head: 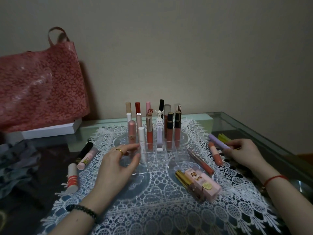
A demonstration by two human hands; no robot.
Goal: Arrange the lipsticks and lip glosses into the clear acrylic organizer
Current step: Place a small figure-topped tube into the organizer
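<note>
The clear acrylic organizer [161, 161] stands on a white lace mat [152, 200], its back rows filled with several upright lipsticks and glosses [169, 131]. My left hand [116, 165] pinches a white tube [142, 143] that stands upright in a front-left slot. My right hand [242, 154] grips one end of a lilac tube [217, 141] lying at the mat's right edge. Loose on the mat lie a coral tube [215, 155], a long clear coral gloss [200, 162], a gold-capped tube [183, 178], a pink box [203, 184], a black tube [84, 150], a pink cartoon tube [87, 157] and a red-striped tube [72, 177].
A red floral bag [42, 85] leans against the wall at the back left, on a white box [50, 130]. Dark patterned cloth [17, 165] lies at the left. A yellow-green item [222, 136] sits behind the lilac tube. The glass table's edge [271, 138] runs along the right.
</note>
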